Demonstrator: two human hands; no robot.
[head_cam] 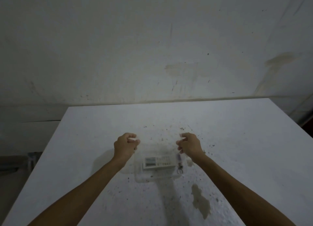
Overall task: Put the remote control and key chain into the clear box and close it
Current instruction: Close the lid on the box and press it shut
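A clear box (pixel 139 178) sits on the white table in front of me. Inside it lies a white remote control (pixel 159 162) with a small screen and buttons. A key chain (pixel 179 163) with a metal ring lies just to its right. My left hand (pixel 124 146) and my right hand (pixel 189 144) hover over the box's far corners with fingers curled. Between them I make out a faint clear lid (pixel 158 146), pinched at its two ends and held just above the box's far side. Its edges are hard to see.
The white table (pixel 237 141) is speckled with dark spots and has a brownish stain (pixel 200 200) near the front right. A stained white wall (pixel 152 48) stands right behind the table's far edge. The floor drops away at the left.
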